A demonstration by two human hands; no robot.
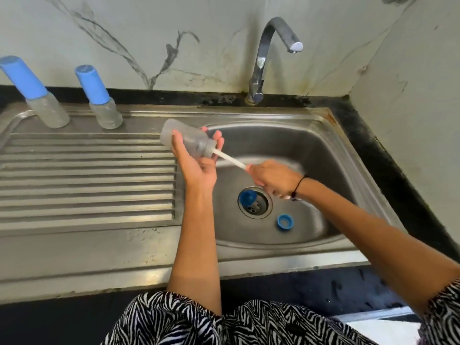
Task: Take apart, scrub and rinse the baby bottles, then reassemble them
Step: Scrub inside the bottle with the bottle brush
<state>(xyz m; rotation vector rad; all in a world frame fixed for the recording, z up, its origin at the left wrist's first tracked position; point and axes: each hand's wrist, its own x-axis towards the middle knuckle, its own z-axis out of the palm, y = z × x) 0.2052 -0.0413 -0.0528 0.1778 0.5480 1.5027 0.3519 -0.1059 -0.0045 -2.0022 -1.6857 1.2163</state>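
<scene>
My left hand (pixel 196 163) holds a clear, uncapped baby bottle (pixel 185 136) on its side over the left rim of the sink basin. My right hand (pixel 272 179) grips the white handle of a bottle brush (pixel 230 159), whose head is inside the bottle's neck. Two assembled bottles with blue caps (pixel 37 93) (pixel 98 94) stand on the back of the drainboard. In the basin, a blue cap (pixel 247 197) lies on the drain and a blue collar ring (pixel 285 221) lies to its right.
The steel sink basin (pixel 311 150) sits right of a ribbed drainboard (pixel 87 175). A chrome tap (pixel 263 58) arches over the back of the basin, with no water running. A black counter edge (pixel 388 175) and a marbled wall surround the sink.
</scene>
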